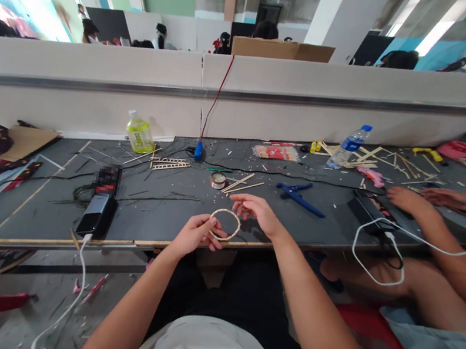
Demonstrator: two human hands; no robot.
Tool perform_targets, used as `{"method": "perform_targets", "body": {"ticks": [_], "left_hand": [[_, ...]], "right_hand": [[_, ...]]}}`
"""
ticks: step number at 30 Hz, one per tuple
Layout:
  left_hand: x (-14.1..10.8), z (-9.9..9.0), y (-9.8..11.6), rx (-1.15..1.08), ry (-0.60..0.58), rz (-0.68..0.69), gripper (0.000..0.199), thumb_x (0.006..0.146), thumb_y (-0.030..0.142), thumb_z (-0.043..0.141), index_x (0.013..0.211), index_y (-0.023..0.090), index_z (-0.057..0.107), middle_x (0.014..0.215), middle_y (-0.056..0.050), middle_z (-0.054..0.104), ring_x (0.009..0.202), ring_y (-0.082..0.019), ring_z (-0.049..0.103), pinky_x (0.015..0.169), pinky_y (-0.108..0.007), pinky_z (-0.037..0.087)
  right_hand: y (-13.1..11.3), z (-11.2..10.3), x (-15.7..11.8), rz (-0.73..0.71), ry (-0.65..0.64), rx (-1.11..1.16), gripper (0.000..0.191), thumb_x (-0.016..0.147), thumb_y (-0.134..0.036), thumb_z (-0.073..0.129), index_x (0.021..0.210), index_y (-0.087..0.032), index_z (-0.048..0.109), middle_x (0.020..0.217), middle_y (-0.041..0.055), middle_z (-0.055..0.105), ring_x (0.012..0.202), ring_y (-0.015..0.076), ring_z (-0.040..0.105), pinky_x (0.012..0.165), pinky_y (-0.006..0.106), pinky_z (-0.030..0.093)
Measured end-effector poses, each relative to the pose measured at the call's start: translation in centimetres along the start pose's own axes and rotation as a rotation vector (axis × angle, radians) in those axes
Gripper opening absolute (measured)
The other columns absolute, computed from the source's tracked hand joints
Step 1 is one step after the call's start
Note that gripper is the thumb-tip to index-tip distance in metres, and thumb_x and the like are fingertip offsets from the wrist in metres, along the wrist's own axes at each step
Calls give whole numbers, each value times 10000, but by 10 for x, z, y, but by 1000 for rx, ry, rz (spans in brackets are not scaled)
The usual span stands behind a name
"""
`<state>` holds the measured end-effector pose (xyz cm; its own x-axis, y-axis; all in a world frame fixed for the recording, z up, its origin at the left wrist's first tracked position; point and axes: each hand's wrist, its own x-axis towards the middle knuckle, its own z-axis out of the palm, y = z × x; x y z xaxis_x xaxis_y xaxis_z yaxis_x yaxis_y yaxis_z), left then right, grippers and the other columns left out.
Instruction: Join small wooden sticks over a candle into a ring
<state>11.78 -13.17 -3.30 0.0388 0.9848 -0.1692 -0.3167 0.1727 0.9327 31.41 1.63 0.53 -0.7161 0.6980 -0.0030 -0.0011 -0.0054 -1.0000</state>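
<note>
A thin, pale ring (229,238), with what look like small joints around it, is pinched at its left side by my left hand (196,234) above the table's front edge. Close to the ring's upper right is my right hand (257,211), its fingers apart and slightly bent; I cannot tell whether a fingertip touches the ring. Just beyond my hands lie a small round tin (217,180) and several thin wooden sticks (242,185). Blue pliers (300,198) rest to the right of them, with the handles spread.
A black power bank (96,217) with a white cable lies left. Behind stand a yellow-green bottle (140,132) and a water bottle (349,147). A ladder-like stick frame (171,164) and a packet of sticks (276,152) lie there too. A co-worker's hands (408,198) are at right.
</note>
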Motion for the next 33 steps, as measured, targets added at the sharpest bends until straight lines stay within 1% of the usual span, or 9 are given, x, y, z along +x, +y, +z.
{"method": "perform_targets", "body": {"ticks": [2,4,7,9,12,16,20,24,33], "left_hand": [[0,0,0,8,-7,2,544,841,646,755,959,127,640,956,-186,812,632,-230,780,544,-278,586],[0,0,1,12,-13,6,545,840,648,755,959,128,643,944,-182,813,638,-235,783,546,-279,586],[-1,0,1,9,-19,8,540,848,651,743,957,133,640,937,-173,813,631,-231,780,544,-279,586],[-1,0,1,7,-23,5,538,850,653,740,953,134,639,934,-169,811,620,-226,775,542,-279,586],[-1,0,0,8,-23,1,541,846,654,744,945,133,637,925,-166,809,612,-223,771,538,-280,586],[-1,1,0,16,-14,9,539,859,654,732,953,132,633,923,-166,807,621,-221,772,543,-274,586],[0,2,-1,24,-10,17,540,877,656,712,968,131,627,954,-175,806,637,-216,776,561,-272,592],[1,3,-3,26,-1,25,577,875,697,683,990,136,612,914,-166,807,605,-215,768,529,-264,579],[0,3,-6,34,-3,6,578,875,693,689,976,130,612,908,-166,810,601,-212,769,520,-261,585]], "right_hand": [[1,0,-1,55,-100,-13,417,886,-437,611,1159,-176,788,917,68,779,703,148,664,591,243,449],[3,1,-1,87,-182,-13,398,869,-418,619,1128,-175,797,883,65,781,710,161,669,607,253,463],[6,1,-1,91,-225,7,357,830,-379,630,1072,-178,798,852,56,778,729,176,674,632,268,471],[7,1,-1,79,-218,13,328,855,-402,626,1021,-172,790,834,54,768,715,166,661,628,265,455],[8,1,-1,51,-200,-3,335,896,-471,649,957,-163,767,801,43,745,680,143,623,623,259,433],[11,2,1,-14,-158,-49,320,864,-479,756,872,-161,719,730,-5,693,634,114,573,639,260,440],[17,2,3,-65,-129,-102,314,921,-454,739,889,-146,693,737,-22,658,629,104,577,658,269,493],[20,2,5,-115,-77,-147,308,957,-439,711,880,-143,675,743,-26,639,652,106,596,681,277,530],[26,0,7,-202,13,-229,272,973,-393,705,879,-141,670,754,-28,639,675,107,617,692,279,555]]}}
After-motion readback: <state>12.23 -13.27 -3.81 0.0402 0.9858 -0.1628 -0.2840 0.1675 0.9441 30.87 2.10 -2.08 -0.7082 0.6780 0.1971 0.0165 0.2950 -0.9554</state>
